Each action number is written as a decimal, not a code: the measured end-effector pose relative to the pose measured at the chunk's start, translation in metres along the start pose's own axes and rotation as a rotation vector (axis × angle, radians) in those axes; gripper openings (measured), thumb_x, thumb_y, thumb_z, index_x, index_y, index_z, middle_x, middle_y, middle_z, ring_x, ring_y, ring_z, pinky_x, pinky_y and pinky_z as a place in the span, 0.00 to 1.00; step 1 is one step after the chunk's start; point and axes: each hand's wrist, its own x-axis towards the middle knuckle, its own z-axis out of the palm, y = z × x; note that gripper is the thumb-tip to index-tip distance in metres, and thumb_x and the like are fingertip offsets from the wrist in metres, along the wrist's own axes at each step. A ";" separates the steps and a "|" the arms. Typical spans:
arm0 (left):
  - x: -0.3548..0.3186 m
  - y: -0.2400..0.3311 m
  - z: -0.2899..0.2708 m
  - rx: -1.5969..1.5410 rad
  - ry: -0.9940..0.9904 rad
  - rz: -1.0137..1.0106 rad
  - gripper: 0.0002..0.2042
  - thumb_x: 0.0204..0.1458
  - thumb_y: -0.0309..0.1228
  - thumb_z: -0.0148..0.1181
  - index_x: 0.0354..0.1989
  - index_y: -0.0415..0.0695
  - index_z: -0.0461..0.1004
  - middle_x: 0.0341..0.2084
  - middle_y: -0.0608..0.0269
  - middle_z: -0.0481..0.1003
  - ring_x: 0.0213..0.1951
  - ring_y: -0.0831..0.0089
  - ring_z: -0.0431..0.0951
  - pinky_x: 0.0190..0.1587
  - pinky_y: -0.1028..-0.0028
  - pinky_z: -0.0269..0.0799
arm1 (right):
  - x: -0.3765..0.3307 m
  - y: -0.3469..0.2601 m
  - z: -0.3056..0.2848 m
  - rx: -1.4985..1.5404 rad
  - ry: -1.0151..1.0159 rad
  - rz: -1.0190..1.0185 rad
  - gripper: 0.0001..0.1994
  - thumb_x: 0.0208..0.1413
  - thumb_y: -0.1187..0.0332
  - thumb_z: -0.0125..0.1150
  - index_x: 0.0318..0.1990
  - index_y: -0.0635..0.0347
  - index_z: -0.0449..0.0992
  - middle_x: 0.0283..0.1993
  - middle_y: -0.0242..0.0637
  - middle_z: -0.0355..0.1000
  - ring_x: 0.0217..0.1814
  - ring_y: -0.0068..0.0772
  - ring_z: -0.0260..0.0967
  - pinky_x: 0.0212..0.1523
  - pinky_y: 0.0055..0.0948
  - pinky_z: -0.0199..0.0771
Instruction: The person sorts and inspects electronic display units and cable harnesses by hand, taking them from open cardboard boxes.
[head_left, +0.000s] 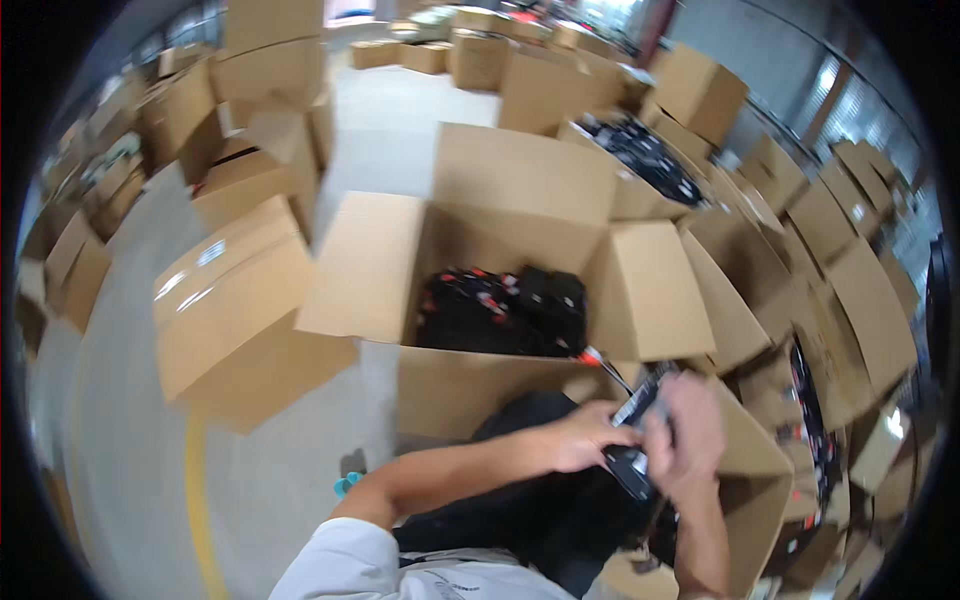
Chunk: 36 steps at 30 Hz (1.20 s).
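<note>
Just past the near right corner of an open cardboard box [480, 390], both my hands are around a small dark item [628, 475] with a white label and glossy black parts. Motion blur hides its exact kind. My left hand [590, 438] grips it from the left, fingers closed. My right hand [688, 430] is curled over its right side, smeared by motion. A thin dark cord with a red-orange end [592, 356] sticks out above the item. Inside the box lie black bundles [490, 312] with red and white bits.
A closed carton [240, 310] stands at the left on the grey floor. Another open carton [745, 500] is at my right, under my right forearm. Black bagged goods [645, 155] fill a box farther back. Many cartons line the right side; a yellow line [200, 490] crosses the floor.
</note>
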 end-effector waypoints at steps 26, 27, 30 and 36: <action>-0.023 0.024 0.038 0.245 0.451 0.774 0.16 0.59 0.26 0.40 0.51 0.36 0.70 0.46 0.60 0.74 0.49 0.75 0.71 0.58 0.73 0.63 | -0.020 0.035 0.038 0.431 0.545 0.972 0.18 0.70 0.61 0.50 0.32 0.67 0.73 0.31 0.26 0.68 0.35 0.17 0.61 0.39 0.23 0.65; -0.024 0.023 0.038 0.301 0.433 0.740 0.16 0.60 0.27 0.40 0.52 0.35 0.70 0.49 0.57 0.73 0.53 0.72 0.70 0.61 0.71 0.61 | -0.019 0.041 0.037 0.432 0.537 0.960 0.19 0.69 0.60 0.50 0.31 0.67 0.73 0.29 0.26 0.67 0.34 0.17 0.61 0.38 0.22 0.65; -0.034 0.039 0.031 0.501 0.385 0.505 0.21 0.63 0.36 0.52 0.58 0.33 0.69 0.48 0.58 0.76 0.49 0.76 0.73 0.56 0.73 0.68 | -0.001 0.046 0.035 0.429 0.461 0.994 0.19 0.67 0.60 0.55 0.28 0.65 0.75 0.27 0.24 0.68 0.31 0.15 0.60 0.35 0.19 0.63; -0.036 0.107 0.001 0.819 0.244 0.221 0.28 0.45 0.36 0.75 0.52 0.32 0.73 0.39 0.58 0.80 0.37 0.76 0.78 0.44 0.72 0.75 | 0.047 0.053 0.076 0.644 0.057 0.978 0.27 0.64 0.49 0.58 0.55 0.68 0.74 0.44 0.36 0.77 0.46 0.26 0.72 0.49 0.26 0.71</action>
